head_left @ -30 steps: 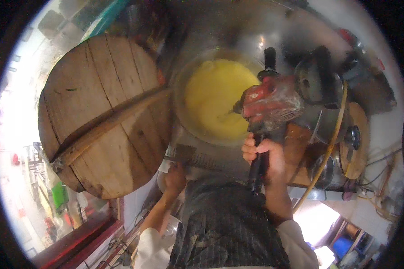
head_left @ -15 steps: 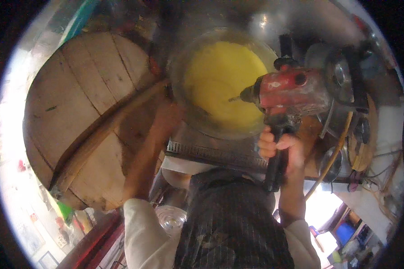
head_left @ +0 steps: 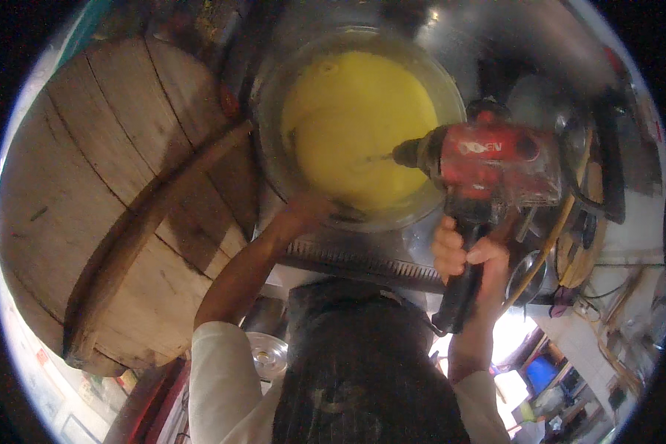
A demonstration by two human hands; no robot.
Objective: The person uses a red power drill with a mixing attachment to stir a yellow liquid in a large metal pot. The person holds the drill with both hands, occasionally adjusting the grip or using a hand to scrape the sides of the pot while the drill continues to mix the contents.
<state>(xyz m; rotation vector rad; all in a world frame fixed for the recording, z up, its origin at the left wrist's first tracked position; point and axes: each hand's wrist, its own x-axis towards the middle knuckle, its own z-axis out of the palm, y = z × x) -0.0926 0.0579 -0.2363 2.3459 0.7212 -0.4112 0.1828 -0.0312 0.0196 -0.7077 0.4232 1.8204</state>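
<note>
A red and black power drill [head_left: 499, 159] is gripped by its handle in my right hand [head_left: 470, 255], fingers wrapped around it. From its chuck a thin shaft points left, over the yellow liquid [head_left: 362, 122] in a large round metal pot [head_left: 451, 74]. Blur and the pot's contents hide the far end of that shaft. My left hand [head_left: 308, 213] is at the pot's near-left rim; its fingers are dark and smeared, so their grip cannot be made out.
A big round wooden lid [head_left: 59, 148] with a long raised bar [head_left: 126, 251] lies to the left. A slotted metal edge [head_left: 362, 265] runs along the front of the stove. Right of the drill are a yellowish cord [head_left: 547, 251] and several pans and utensils.
My left hand has moved from the lid's bar toward the pot's near rim. The drill stays in my right hand over the pot. The whole view has shifted slightly.
</note>
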